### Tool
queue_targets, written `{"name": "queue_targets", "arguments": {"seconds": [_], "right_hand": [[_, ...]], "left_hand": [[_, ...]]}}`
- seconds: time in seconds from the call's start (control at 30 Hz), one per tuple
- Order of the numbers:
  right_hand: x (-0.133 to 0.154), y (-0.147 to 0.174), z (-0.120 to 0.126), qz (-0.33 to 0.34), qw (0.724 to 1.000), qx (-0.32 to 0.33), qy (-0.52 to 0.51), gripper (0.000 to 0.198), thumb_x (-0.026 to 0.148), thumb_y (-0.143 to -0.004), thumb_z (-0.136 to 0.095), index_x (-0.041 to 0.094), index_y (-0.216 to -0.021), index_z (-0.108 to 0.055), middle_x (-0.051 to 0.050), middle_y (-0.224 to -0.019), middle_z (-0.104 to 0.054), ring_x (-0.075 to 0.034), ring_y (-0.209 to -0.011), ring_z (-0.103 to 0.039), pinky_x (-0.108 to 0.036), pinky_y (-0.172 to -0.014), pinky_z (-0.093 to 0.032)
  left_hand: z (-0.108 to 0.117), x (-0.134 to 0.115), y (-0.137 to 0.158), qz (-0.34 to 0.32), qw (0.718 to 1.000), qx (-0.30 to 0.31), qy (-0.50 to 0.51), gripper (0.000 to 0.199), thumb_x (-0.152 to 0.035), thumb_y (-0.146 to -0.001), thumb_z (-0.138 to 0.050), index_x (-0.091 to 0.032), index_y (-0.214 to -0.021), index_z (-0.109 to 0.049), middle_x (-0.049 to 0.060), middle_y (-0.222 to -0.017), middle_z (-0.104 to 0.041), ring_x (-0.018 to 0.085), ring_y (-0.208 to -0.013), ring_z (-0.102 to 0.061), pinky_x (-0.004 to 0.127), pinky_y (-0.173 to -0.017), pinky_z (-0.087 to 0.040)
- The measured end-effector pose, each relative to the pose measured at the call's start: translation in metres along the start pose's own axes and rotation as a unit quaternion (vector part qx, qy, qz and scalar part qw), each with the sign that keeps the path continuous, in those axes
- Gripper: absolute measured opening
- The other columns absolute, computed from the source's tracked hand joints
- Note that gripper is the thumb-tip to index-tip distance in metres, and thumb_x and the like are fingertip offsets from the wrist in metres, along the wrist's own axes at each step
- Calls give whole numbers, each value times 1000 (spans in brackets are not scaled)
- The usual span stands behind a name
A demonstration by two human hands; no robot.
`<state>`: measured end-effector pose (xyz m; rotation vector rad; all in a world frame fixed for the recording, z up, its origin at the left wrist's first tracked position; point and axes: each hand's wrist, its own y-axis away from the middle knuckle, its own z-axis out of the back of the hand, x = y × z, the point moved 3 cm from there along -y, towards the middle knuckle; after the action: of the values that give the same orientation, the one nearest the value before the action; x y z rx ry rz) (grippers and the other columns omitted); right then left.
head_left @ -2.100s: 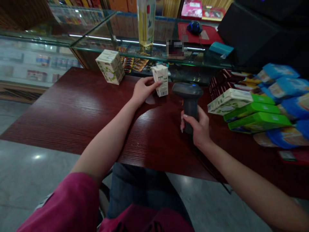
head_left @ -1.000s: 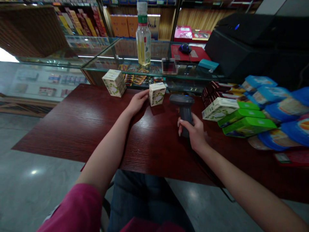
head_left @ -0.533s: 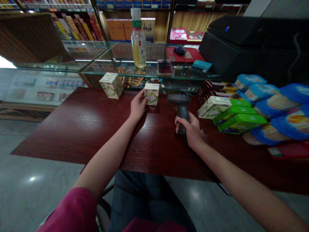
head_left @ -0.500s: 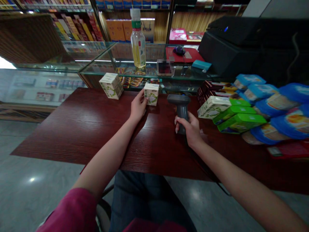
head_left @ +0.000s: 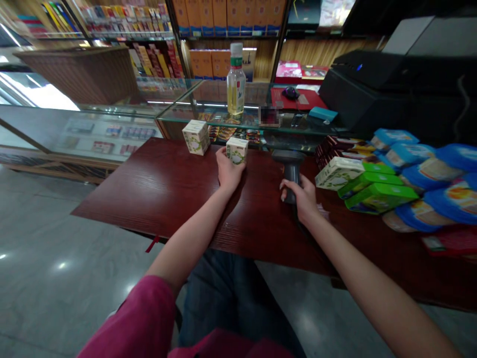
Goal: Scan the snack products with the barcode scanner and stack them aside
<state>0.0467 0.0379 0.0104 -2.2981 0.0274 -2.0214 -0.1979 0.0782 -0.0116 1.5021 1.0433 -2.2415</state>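
My left hand (head_left: 230, 171) is closed around a small white box with a green leaf print (head_left: 237, 149), its fingers and thumb on either side. A similar white box (head_left: 196, 137) stands to the left, near the back edge of the dark red wooden table (head_left: 156, 184). My right hand (head_left: 301, 195) is wrapped round the grip of a dark grey barcode scanner (head_left: 291, 171), whose head points away from me and to the left. The scanner's cable runs down behind my right wrist.
At the right lie another white box (head_left: 339, 173), green boxes (head_left: 380, 194) and blue-lidded tubs (head_left: 428, 166). Behind the table, a glass counter (head_left: 208, 102) bears a bottle of yellowish drink (head_left: 235, 87), a mouse (head_left: 290, 93) and a light-blue item (head_left: 323, 115). A wicker basket (head_left: 85, 74) stands back left.
The camera view has shifted, so the surroundings sit further right in the picture. My left hand has moved from beside the small box to a fuller grasp around it. The scanner stays in my right hand.
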Motion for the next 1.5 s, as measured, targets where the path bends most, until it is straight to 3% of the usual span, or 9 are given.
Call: {"name": "queue_targets", "arguments": {"seconds": [0.2, 0.33, 0.77, 0.87, 1.0, 1.1, 1.27, 1.4, 1.5], "right_hand": [[1, 3, 2, 5, 1000, -7, -8, 34, 40, -68, -80, 21, -88, -61, 5, -68, -66, -10, -44, -55, -23, -42, -44], [2, 4, -1, 10, 1000, -3, 8, 34, 39, -67, -81, 22, -90, -63, 5, -68, -68, -10, -44, -54, -23, -41, -43], [1, 6, -2, 25, 999, -1, 43, 32, 39, -67, -84, 21, -85, -65, 1, -69, -69, -12, -43, -54, -27, -42, -43], [1, 8, -2, 34, 998, 3, 44, 32, 40, -68, -84, 21, -83, -63, 2, -69, -69, -12, -43, -54, -27, -42, -43], [4, 14, 13, 102, 990, -36, 85, 31, 42, -73, -81, 23, -90, -63, 2, -72, -68, -14, -48, -55, -30, -48, -49], [12, 26, 44, 206, 953, -119, 186, 40, 44, -73, -80, 23, -103, -66, -4, -89, -73, -21, -71, -67, -41, -72, -61], [17, 50, 111, 267, 895, -212, 289, 53, 44, -72, -80, 19, -117, -64, -14, -107, -74, -31, -100, -72, -56, -102, -56], [17, 57, 145, 252, 887, -265, 281, 60, 42, -74, -78, 20, -127, -59, -14, -114, -72, -33, -108, -72, -56, -104, -55], [17, 55, 149, 246, 890, -295, 245, 58, 40, -77, -74, 21, -130, -57, -14, -114, -71, -31, -109, -72, -54, -102, -57]], "left_hand": [[80, 29, -17, 24, 990, -135, -38, 77, -8, -71, -81, -20, -137, -43, 17, -142, -52, 32, -138, -55, 50, -123, -42], [110, 45, -40, 12, 982, -173, -70, 79, -3, -73, -75, -19, -146, -47, 18, -143, -51, 33, -146, -47, 51, -128, -36], [104, 49, -67, 99, 989, -103, -33, 94, -8, -81, -71, -22, -164, -30, 21, -164, -40, 36, -157, -39, 56, -129, -32], [109, 41, -61, 77, 988, -123, -52, 98, -8, -80, -74, -17, -165, -26, 25, -167, -34, 35, -161, -32, 54, -131, -30], [108, 9, -36, -34, 983, -165, -72, 97, -14, -81, -79, -23, -163, -29, 20, -176, -19, 34, -166, -15, 55, -134, -24], [76, -27, -5, -124, 989, -70, -50, 80, -18, -90, -71, -29, -160, -34, 14, -176, -21, 31, -166, -16, 56, -134, -25], [-35, -86, 69, -235, 957, 171, 4, 71, -20, -93, -65, -28, -159, -40, 15, -167, -38, 31, -157, -39, 52, -127, -39], [-119, -116, 110, -242, 939, 240, 42, 78, -21, -90, -70, -28, -161, -37, 17, -168, -37, 35, -153, -44, 54, -122, -45], [-159, -124, 117, -214, 942, 251, 61, 77, -20, -86, -76, -29, -155, -44, 17, -169, -36, 37, -152, -44, 56, -122, -44]]}}
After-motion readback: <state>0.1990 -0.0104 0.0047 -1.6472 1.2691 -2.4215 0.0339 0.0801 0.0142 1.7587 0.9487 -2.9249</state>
